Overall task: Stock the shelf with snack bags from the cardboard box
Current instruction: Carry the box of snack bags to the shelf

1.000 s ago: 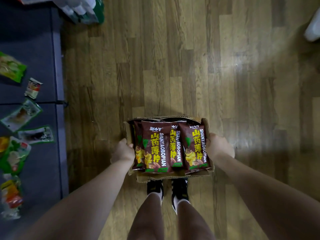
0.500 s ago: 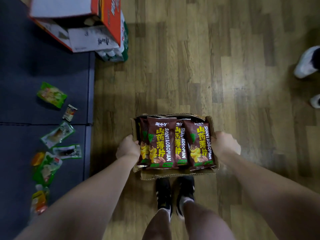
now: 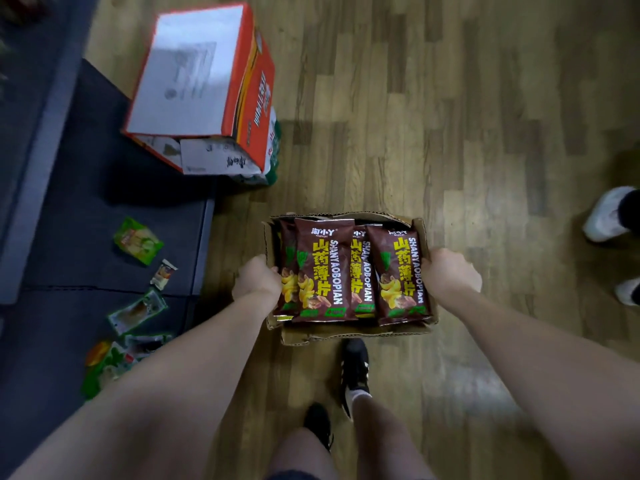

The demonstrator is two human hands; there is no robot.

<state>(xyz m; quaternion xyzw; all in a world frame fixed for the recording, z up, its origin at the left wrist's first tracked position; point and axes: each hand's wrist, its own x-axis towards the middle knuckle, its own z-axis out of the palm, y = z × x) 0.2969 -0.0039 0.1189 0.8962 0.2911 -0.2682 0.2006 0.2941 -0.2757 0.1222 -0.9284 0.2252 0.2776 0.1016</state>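
I carry an open brown cardboard box point(image 3: 349, 333) in front of me, above the wooden floor. Several dark red snack bags point(image 3: 323, 271) with yellow lettering lie packed in it, face up. My left hand point(image 3: 257, 277) grips the box's left wall, fingers curled over the rim. My right hand point(image 3: 450, 273) grips the right wall the same way. No shelf front is visible in this view.
A large orange and white carton point(image 3: 201, 88) lies on its side at the upper left, on a dark grey mat point(image 3: 69, 202). Several loose green snack packets point(image 3: 138, 240) are scattered on the mat. Another person's white shoes point(image 3: 609, 213) stand at the right edge.
The view has shifted as I walk with the box: the orange carton has come fully into view, and the white shoes at the right sit lower. Both hands keep their grip.
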